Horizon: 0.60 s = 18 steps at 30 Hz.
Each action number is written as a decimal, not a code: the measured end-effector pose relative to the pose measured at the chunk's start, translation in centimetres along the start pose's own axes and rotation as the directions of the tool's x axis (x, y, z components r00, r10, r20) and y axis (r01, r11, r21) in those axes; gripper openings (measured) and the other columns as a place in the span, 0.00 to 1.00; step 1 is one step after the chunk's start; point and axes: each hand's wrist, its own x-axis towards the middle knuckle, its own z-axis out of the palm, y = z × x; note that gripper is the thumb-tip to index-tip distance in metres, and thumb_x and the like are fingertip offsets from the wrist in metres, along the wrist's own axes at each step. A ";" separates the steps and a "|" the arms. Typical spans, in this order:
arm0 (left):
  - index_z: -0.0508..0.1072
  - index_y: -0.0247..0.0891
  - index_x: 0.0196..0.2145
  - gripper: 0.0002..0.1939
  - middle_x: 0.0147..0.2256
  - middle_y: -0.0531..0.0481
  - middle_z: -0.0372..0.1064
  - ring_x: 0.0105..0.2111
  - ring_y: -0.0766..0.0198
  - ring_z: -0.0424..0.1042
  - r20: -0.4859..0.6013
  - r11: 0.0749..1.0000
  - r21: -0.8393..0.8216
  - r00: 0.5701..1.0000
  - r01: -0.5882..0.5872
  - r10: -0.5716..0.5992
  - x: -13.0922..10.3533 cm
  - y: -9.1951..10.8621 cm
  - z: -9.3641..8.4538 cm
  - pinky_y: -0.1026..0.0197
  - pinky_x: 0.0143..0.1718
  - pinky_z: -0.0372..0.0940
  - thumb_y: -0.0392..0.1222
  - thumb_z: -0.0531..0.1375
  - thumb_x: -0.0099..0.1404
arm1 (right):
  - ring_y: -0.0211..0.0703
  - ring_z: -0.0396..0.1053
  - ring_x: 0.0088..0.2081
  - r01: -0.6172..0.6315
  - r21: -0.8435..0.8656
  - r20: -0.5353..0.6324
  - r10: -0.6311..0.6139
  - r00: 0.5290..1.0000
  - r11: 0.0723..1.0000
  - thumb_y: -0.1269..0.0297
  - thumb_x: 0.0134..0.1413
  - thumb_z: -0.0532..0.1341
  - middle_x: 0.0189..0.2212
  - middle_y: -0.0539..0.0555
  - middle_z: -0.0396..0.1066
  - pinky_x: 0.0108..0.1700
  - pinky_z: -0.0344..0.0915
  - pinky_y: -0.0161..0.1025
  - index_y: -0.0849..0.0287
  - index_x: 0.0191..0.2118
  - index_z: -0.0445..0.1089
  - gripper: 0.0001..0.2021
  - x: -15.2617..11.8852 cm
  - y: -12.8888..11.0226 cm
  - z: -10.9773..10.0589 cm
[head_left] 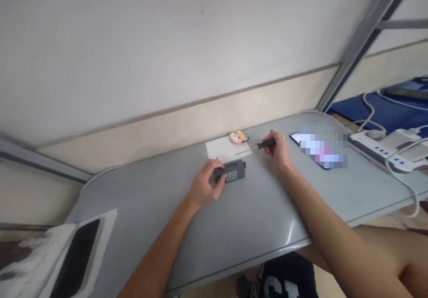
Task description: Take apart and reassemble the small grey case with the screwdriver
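My left hand [207,181] grips the left end of a dark grey box-shaped device [236,171] with vent slots along its top and a pale label on its front. In my right hand [277,153] is a screwdriver [266,143] with a black and yellow handle. Its thin shaft points left, over a white sheet of paper [219,149], apart from the device. At the paper's back edge sits a small orange and white animal-face case [237,137]. What the device is exactly, I cannot tell.
A lit phone [316,151], partly blurred out, lies right of my right hand. Further right is a white power strip [377,151] with plugs and cables. At the near left, a dark phone [76,258] rests on white paper. The grey table [150,200] meets a wall behind.
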 end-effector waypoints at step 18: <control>0.79 0.42 0.45 0.09 0.44 0.46 0.77 0.45 0.56 0.77 0.112 0.929 -0.064 0.927 0.365 -0.357 -0.1 -0.2 2.4 0.50 0.52 0.71 0.45 0.60 0.73 | 0.45 0.72 0.38 0.169 -0.439 0.453 0.055 0.890 0.882 0.39 0.64 0.59 0.37 0.52 0.78 0.42 0.64 0.41 0.55 0.41 0.75 0.23 -2.7 0.6 1.4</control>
